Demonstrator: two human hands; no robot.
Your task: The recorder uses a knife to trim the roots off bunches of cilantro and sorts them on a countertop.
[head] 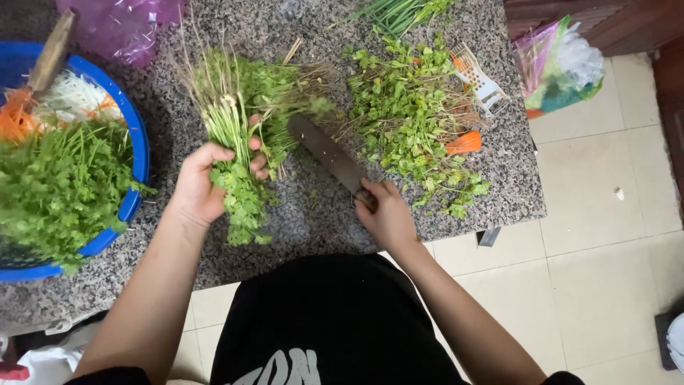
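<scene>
My left hand (206, 182) grips a bunch of green herbs (239, 121) around its stems, roots pointing away from me and leaves hanging toward me. My right hand (388, 214) holds the handle of a large dark cleaver (328, 153), whose blade angles up-left and touches the bunch near its root end. Both rest over a speckled granite counter (313, 214).
A loose pile of herbs (410, 117) lies right of the knife, with an orange-handled peeler (470, 93) beside it. A blue basin (135, 153) at left holds chopped greens and shredded carrot. Plastic bags (559, 68) sit at the far right. Tiled floor lies below.
</scene>
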